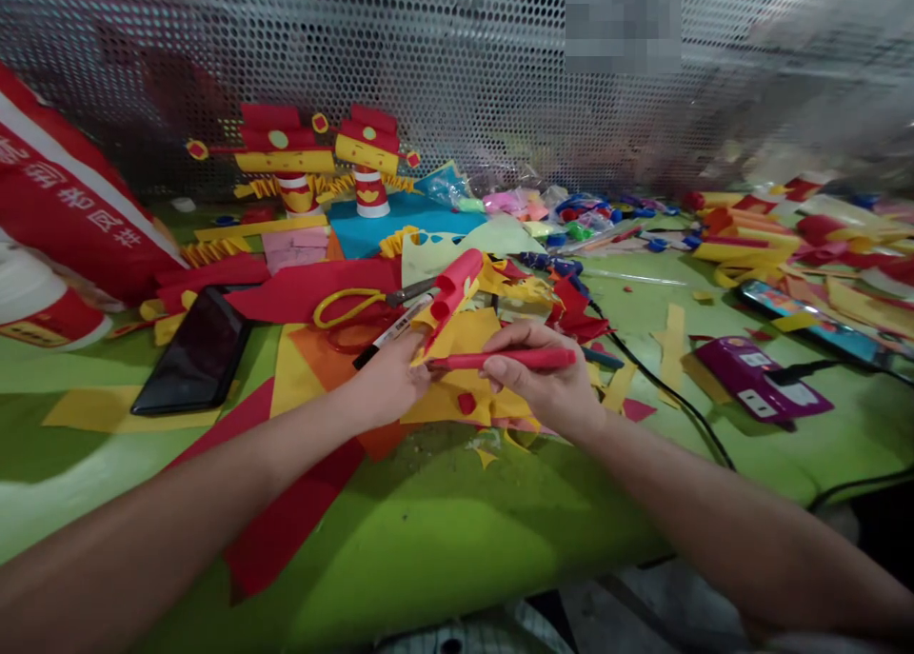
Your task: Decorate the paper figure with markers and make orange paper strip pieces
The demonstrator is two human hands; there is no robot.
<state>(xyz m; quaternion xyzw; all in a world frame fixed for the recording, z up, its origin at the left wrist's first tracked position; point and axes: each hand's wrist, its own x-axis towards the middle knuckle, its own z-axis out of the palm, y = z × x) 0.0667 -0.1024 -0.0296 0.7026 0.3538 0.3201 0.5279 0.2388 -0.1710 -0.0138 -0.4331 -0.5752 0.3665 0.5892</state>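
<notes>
My right hand grips a red pen, its tip pointing left toward the fingers of my left hand. My left hand is closed on a red and yellow paper piece, with a rolled red part standing up above the fingers. The pen tip meets or nearly meets this piece; the exact contact is hidden by my left fingers. Yellow paper lies under both hands, with a small red scrap on it. Just behind my left hand are a black and white marker and yellow-handled scissors.
Two red and yellow paper-cup figures stand at the back by a perforated metal panel. A black phone lies left. At right are a purple power strip, a cable and another phone. Paper scraps cover the green table.
</notes>
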